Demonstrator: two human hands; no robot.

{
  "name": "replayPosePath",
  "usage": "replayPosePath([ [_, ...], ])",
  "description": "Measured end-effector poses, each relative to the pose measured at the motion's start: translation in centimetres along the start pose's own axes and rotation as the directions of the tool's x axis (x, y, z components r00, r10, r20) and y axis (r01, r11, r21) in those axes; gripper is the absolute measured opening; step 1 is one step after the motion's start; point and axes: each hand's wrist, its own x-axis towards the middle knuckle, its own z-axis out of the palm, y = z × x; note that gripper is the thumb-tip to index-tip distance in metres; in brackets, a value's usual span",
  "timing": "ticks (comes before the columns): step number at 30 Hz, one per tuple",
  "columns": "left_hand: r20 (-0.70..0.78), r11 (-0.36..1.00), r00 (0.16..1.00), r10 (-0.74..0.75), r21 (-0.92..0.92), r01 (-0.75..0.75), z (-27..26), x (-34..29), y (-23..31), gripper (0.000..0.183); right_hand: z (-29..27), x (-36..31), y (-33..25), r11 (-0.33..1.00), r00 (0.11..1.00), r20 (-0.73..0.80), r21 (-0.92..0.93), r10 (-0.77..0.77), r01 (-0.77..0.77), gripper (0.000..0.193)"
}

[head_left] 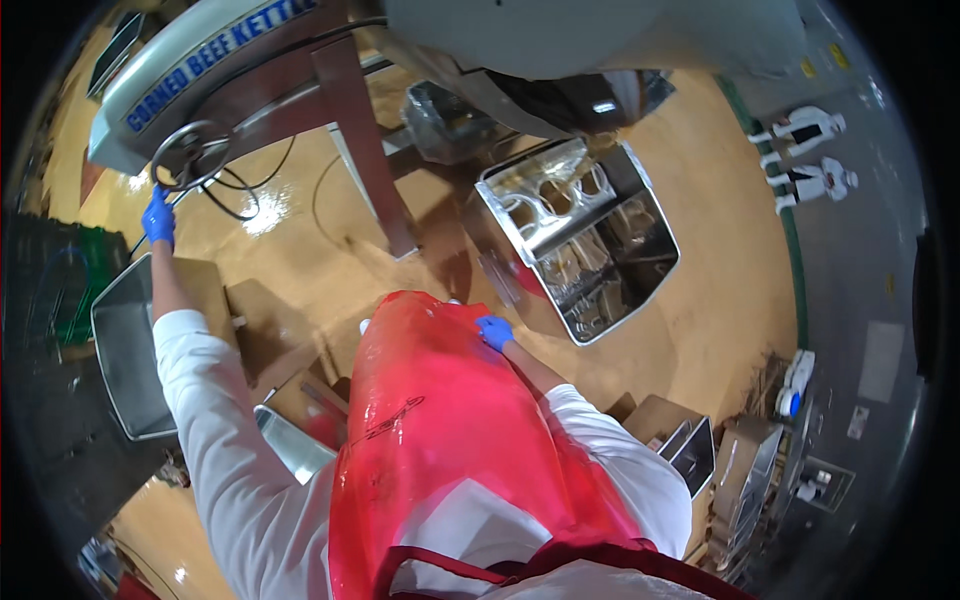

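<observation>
My left arm stretches out to the far left, where my blue-gloved left hand (pixel 159 217) closes at the lower rim of a metal handwheel (pixel 192 152). This wheel sits on the side of a large grey machine (pixel 150 125) with blue lettering. Close to my body, my blue-gloved right hand (pixel 493 332) is at the side edge of my red apron (pixel 450 370). Its fingers look curled, and what they may hold is hidden.
A divided metal bin (pixel 648 190) with wet, light-coloured contents stands ahead on the right. Metal tubs (pixel 135 345) stand at left, more (pixel 690 455) at right. A red-brown machine leg (pixel 365 140) rises ahead. Two people (pixel 810 180) in white stand far right. The tan floor (pixel 720 290) has shiny patches.
</observation>
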Motion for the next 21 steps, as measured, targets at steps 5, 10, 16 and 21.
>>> replayPosePath([
  [5,0.054,0.990,0.996,-0.066,-0.119,0.072,2.5,-1.7,0.7,0.053,-0.7,-2.0,0.8,0.999,0.999,-0.017,0.001,0.038,-0.038,0.030],
  [10,0.059,0.987,0.996,-0.065,-0.144,0.073,2.6,-1.7,1.4,0.053,-0.6,-1.8,0.7,0.999,0.999,0.015,0.023,0.049,-0.049,0.030],
  [16,0.073,0.989,0.994,-0.077,-0.122,0.086,2.8,-2.1,1.7,0.057,0.0,-0.8,3.0,0.993,0.995,-0.023,0.070,-0.095,0.096,0.035],
  [21,0.061,0.988,0.994,-0.088,-0.119,0.095,2.6,-2.7,1.8,0.059,0.9,-0.4,3.7,0.992,0.999,0.001,0.120,-0.050,0.049,0.033],
])
